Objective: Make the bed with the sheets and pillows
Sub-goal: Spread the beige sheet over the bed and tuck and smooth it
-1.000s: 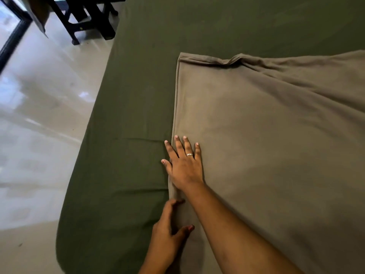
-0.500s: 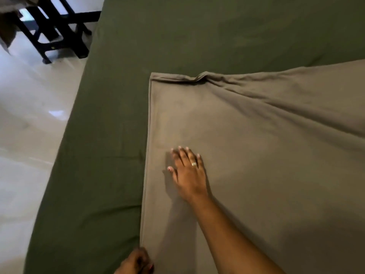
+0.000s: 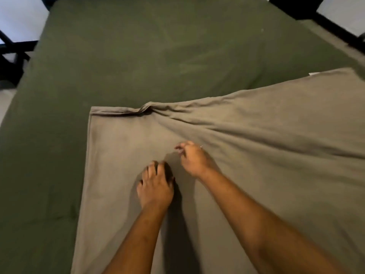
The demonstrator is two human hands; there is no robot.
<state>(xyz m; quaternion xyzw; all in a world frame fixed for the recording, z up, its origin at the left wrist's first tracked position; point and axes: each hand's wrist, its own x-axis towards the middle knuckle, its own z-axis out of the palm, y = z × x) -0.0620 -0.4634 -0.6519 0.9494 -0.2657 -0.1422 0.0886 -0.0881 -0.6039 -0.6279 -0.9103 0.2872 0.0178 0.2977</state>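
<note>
- Two bare forearms enter from the near edge: left forearm [image 3: 138, 234] and right forearm [image 3: 246, 210], both stretched out over the bed.
- Left hand [image 3: 156, 186]: palm down on the flat grey-brown top sheet [image 3: 256, 165]. Fingers [image 3: 152, 169] bent and close together, tips on the cloth. Cannot tell whether any cloth is gathered under them.
- Right hand [image 3: 192, 159]: just beyond and to the right of the left hand, near it but not touching. Fingers curled inward and blurred; a dark shadow lies on the sheet beneath the hand. Cannot tell whether it pinches cloth or holds nothing. A small ring [image 3: 201, 146] shows on one finger.
- The grey-brown top sheet covers the near and right part of the bed. Its left edge runs straight away from the viewer, and its far edge slants up to the right.
- A raised pucker [image 3: 146, 107] sits in the far edge near the left corner, with creases fanning right from it.
- A small white tag [image 3: 314, 73] sits at the far right corner of the sheet.
- A dark green fitted sheet [image 3: 138, 56] shows to the left and beyond, mostly smooth.
- Pale floor [image 3: 19, 16] lies at far left, with black furniture legs [image 3: 7, 56].
</note>
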